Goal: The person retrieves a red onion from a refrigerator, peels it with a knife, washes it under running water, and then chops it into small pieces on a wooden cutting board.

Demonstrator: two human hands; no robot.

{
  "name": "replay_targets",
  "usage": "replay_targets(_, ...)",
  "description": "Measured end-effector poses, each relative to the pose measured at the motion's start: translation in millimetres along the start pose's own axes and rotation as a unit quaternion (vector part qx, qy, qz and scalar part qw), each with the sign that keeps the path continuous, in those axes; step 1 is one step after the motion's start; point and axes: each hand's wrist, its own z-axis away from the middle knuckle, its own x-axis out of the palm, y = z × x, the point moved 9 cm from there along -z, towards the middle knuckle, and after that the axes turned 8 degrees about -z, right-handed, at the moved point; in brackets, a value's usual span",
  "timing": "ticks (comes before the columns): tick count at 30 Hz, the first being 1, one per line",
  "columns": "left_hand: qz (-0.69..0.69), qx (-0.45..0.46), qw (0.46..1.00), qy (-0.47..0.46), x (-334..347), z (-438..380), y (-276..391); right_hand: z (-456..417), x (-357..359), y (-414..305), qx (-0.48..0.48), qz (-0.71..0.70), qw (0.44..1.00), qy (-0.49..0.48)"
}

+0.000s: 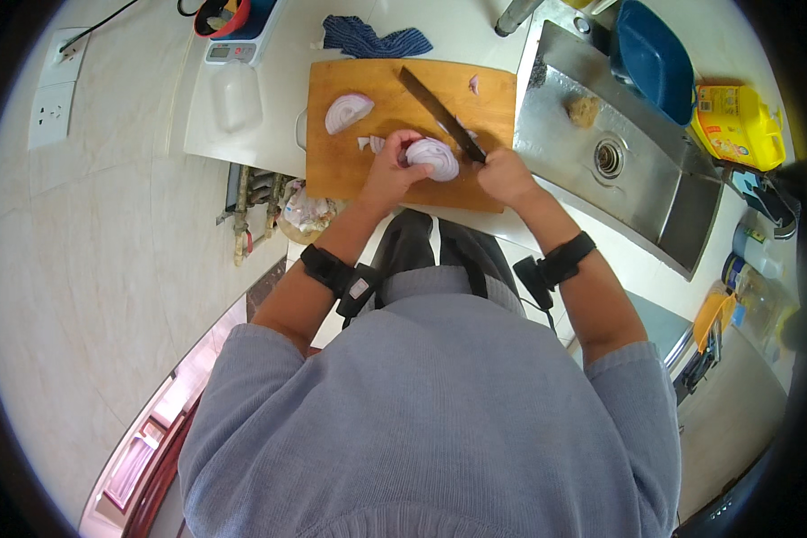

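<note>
My left hand (399,168) grips a cut piece of red onion (433,160), its ringed face turned up, over the wooden cutting board (350,178). In my right hand (504,176) is the handle of a kitchen knife, whose long dark blade (437,107) slants away to the upper left, beyond the onion. Another cut piece of red onion (348,113) lies on the board's left part. Small onion bits (375,143) rest by my left fingers, and a thin scrap of onion (474,84) lies near the far right corner. The knife's handle is mostly hidden by my fingers.
Right of the board is a steel sink (598,202) holding a sponge-like lump (582,111) and a blue basin (652,60). A yellow jug (740,128) stands beyond it. Behind the board lies a striped blue cloth (376,37). A clear plastic container (237,97) and digital scale (231,52) are left.
</note>
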Motion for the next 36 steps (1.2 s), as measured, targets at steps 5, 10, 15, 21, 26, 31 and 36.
replay_targets(5, 0.035, 0.054, 0.997, -0.038, -11, 0, 13, 16, -15, 2, 0.012, -0.057, 0.998, 0.011)
replay_targets(10, -0.055, 0.050, 0.996, 0.041, -14, -13, 47, 33, -42, 3, -0.080, -0.086, 0.984, 0.134)
replay_targets(15, -0.238, 0.155, 0.949, 0.137, -18, -65, 73, 50, -61, 11, -0.005, -0.136, 0.980, 0.143)
replay_targets(21, -0.449, 0.152, 0.858, 0.197, -9, -73, 66, 60, -64, 20, 0.012, -0.104, 0.981, 0.161)
replay_targets(26, -0.482, 0.192, 0.836, 0.181, -5, -68, 68, 57, -60, 32, 0.006, -0.018, 0.981, 0.191)
replay_targets(31, -0.529, 0.228, 0.803, 0.154, 2, -56, 74, 67, -62, 27, -0.014, 0.140, 0.968, 0.209)
replay_targets(36, -0.436, 0.241, 0.837, 0.227, -18, -5, 121, 76, -67, 19, -0.130, 0.294, 0.907, 0.273)
